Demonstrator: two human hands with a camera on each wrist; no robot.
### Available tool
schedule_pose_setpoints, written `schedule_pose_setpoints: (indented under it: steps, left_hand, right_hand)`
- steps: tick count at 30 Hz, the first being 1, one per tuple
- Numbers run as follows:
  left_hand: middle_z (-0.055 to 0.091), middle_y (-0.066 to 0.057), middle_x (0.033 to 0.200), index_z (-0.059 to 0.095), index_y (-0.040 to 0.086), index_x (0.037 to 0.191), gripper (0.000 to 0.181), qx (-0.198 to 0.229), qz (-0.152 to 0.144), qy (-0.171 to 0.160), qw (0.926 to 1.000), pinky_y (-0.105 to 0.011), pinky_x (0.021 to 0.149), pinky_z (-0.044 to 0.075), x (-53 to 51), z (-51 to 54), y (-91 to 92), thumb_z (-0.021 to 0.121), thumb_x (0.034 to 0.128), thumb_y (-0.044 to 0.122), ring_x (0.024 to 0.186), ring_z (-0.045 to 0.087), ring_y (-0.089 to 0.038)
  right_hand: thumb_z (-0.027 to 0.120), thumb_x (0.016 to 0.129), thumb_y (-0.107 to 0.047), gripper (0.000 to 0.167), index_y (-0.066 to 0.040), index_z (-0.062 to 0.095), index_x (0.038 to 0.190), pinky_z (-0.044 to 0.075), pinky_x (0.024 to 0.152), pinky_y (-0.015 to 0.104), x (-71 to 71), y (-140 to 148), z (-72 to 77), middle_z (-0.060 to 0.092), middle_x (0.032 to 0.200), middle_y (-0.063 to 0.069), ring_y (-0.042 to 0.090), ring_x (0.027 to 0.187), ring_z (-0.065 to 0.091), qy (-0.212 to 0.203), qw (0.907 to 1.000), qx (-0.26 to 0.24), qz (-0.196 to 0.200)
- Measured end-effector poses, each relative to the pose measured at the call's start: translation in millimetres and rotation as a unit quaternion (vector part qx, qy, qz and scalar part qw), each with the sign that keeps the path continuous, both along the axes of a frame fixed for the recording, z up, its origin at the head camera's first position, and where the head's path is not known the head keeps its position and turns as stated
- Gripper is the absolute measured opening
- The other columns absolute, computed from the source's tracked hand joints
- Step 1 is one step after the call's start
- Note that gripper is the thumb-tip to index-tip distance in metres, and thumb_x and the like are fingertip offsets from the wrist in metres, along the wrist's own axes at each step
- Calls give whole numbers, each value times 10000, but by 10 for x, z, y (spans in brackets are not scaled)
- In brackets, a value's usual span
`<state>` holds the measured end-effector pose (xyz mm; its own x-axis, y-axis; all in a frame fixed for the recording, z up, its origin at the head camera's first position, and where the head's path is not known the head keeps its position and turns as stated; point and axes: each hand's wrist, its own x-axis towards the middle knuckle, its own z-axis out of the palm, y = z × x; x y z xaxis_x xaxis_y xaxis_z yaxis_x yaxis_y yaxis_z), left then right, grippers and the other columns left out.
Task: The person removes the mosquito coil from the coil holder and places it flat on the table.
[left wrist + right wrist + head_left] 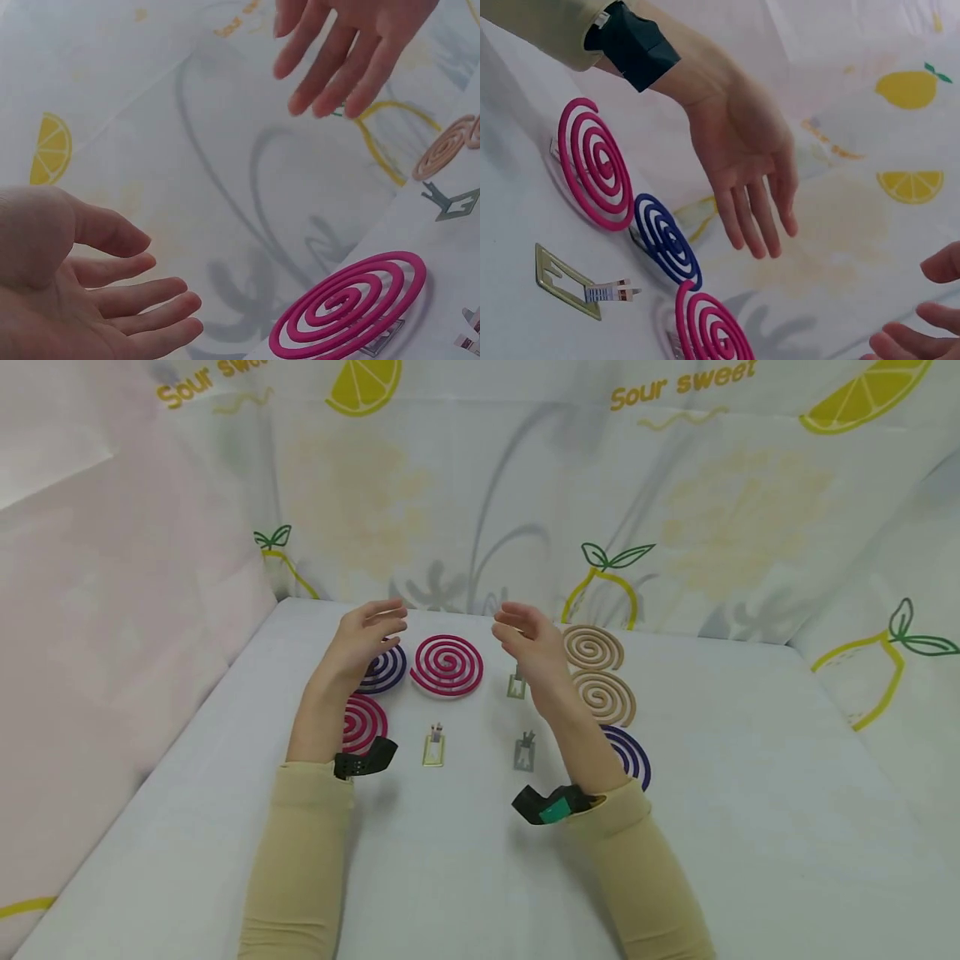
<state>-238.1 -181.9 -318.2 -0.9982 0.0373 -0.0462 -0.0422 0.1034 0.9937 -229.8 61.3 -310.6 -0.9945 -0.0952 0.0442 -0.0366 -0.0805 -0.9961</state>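
Observation:
My left hand hovers over the table's back left, by a dark blue mosquito coil that it partly hides. My right hand hovers opposite, partly covering a small metal coil stand. Both have loosely bent fingers and hold nothing; the palms face each other in the left wrist view. Between them, lower down, a pink coil rests on a stand, seen beneath it in the left wrist view. Nearer me are a yellowish metal stand and a grey one, each with upright prongs.
Another pink coil lies under my left wrist. On the right, two tan coils, the rear one and the front one, sit above a blue coil partly behind my right forearm. A lemon-printed cloth hangs behind the white table.

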Motion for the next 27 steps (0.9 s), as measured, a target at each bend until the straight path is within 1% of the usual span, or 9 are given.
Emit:
schedule_pose_setpoints:
  steps: [3,8,13,16,21,24,27]
  left_hand:
    - [376,-208,1565,319,-12,1530,536,14,-30,-47,10000,-410,1191,335,-2,-6,1,479,1035,116,1439,391,-306]
    - [370,-199,1570,314,-15,1530,540,-95,-99,-201,9997,-407,1199,325,-16,-74,-11,485,1040,131,1439,388,-306]
    - [360,-194,1579,314,-7,1533,536,-227,-361,-370,9984,-415,1204,312,-51,-171,-35,477,1042,135,1444,376,-304]
    - [354,-190,1585,312,-1,1537,538,-297,-471,-454,9974,-420,1207,306,-66,-210,-31,471,1043,137,1457,356,-299]
    - [339,-189,1592,311,2,1539,525,-259,-558,-576,9964,-430,1219,281,-83,-255,8,450,1050,132,1476,317,-296]
    - [319,-199,1599,306,-5,1540,518,-240,-610,-629,9959,-431,1227,264,-99,-280,28,432,1053,120,1488,292,-290]
    - [313,-190,1604,307,0,1542,517,-366,-621,-722,9948,-429,1228,260,-112,-304,44,424,1055,129,1495,283,-277]
  right_hand:
    - [603,972,-65,422,-6,521,1381,456,1105,376,-17,-33,-67,584,1348,174,266,1251,566,-64,10000,13,-28]
    - [593,978,-63,418,-11,516,1385,436,1126,393,-63,-84,-202,571,1355,163,262,1282,552,-445,9990,-39,-64]
    - [581,979,-62,426,2,500,1393,420,1139,416,-93,-119,-313,536,1408,204,268,1319,528,-702,9975,-113,42]
    - [559,981,-55,445,20,472,1411,417,1141,424,-106,-130,-354,509,1435,225,304,1338,506,-848,9960,-270,96]
    - [542,970,-32,460,28,455,1417,416,1140,432,-105,-164,-389,479,1461,242,358,1334,493,-1063,9929,-514,138]
    - [538,970,-30,471,27,444,1428,401,1151,437,-110,-188,-416,459,1479,242,351,1336,487,-1216,9911,-539,83]
    - [539,961,-32,515,26,413,1457,394,1157,434,-117,-209,-450,431,1505,222,339,1344,465,-1498,9873,-526,34]
